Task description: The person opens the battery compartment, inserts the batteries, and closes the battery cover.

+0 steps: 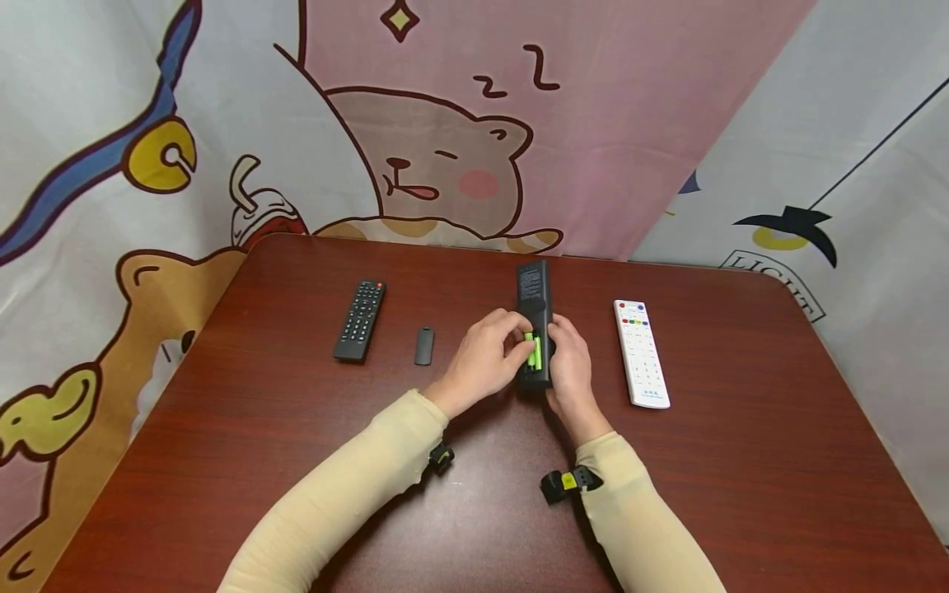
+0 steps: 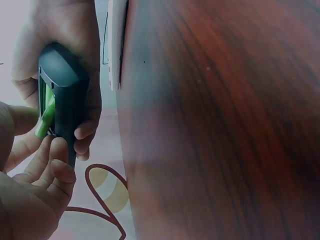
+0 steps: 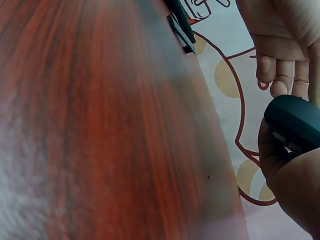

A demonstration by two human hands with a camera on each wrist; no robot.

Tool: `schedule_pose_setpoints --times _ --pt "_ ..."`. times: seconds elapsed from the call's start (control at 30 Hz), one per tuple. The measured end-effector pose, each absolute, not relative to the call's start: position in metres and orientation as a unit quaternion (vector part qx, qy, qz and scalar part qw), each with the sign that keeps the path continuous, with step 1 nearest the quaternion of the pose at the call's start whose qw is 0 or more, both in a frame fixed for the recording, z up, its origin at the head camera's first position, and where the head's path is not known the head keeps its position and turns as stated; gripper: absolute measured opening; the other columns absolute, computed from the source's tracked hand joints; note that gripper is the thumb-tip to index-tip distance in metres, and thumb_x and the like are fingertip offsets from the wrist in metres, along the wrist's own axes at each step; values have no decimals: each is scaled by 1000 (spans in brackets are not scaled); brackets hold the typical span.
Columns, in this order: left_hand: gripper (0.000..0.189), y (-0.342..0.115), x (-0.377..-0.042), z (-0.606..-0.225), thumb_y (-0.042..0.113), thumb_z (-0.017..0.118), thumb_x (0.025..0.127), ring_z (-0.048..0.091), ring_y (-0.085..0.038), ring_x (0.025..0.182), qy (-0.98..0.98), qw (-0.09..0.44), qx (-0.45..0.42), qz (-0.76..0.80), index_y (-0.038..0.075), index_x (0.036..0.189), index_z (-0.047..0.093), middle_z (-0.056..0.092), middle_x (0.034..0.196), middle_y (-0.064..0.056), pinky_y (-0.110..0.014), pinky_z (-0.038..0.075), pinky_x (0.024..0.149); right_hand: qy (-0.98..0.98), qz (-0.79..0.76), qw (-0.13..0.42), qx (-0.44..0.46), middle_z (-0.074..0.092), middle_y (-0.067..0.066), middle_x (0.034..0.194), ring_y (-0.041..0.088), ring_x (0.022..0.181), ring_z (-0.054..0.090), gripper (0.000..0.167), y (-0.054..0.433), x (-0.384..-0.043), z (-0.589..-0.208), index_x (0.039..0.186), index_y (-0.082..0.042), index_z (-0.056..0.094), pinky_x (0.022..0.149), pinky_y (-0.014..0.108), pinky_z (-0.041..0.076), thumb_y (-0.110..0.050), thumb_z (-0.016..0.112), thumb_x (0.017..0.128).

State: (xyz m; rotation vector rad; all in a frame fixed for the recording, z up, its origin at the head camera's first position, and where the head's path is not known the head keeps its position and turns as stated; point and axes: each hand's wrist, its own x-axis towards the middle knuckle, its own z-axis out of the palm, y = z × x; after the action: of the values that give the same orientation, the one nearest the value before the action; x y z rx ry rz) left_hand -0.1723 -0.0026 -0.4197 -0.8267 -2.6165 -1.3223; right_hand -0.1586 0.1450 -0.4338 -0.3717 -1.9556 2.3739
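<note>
A black remote control [image 1: 535, 288] is held back side up in my right hand [image 1: 571, 362], whose fingers wrap its right side. Its battery compartment is uncovered and has two green batteries [image 1: 537, 354] in it. My left hand [image 1: 480, 356] pinches one green battery [image 2: 46, 117] between thumb and fingers. In the left wrist view that battery tilts, one end sticking out of the compartment. The right wrist view shows the remote's rounded end [image 3: 295, 120] in the right hand [image 3: 300, 185], the batteries hidden there.
On the brown table [image 1: 489, 502], a small black battery cover [image 1: 424, 346] lies left of the hands. Farther left is another black remote [image 1: 360, 321], buttons up. A white remote [image 1: 641, 354] lies to the right. A cartoon-printed cloth [image 1: 623, 107] hangs behind the table.
</note>
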Motion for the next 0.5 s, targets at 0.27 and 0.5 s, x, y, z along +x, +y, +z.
schedule_pose_setpoints --times 0.27,0.5 --pt "36 -8 -170 -421 23 73 98 64 -23 98 -857 27 -299 -418 6 129 67 61 114 -9 -30 49 75 -633 762 20 -134 59 8 110 10 82 63 40 148 -159 -433 140 -2 55 70 23 55 -18 34 109" --pt "54 -10 -169 -421 35 77 95 62 -25 100 -858 7 -315 -405 7 139 62 59 121 -10 -32 49 78 -635 761 31 -131 60 8 109 11 82 63 41 148 -158 -430 139 -1 56 71 23 55 -17 33 109"
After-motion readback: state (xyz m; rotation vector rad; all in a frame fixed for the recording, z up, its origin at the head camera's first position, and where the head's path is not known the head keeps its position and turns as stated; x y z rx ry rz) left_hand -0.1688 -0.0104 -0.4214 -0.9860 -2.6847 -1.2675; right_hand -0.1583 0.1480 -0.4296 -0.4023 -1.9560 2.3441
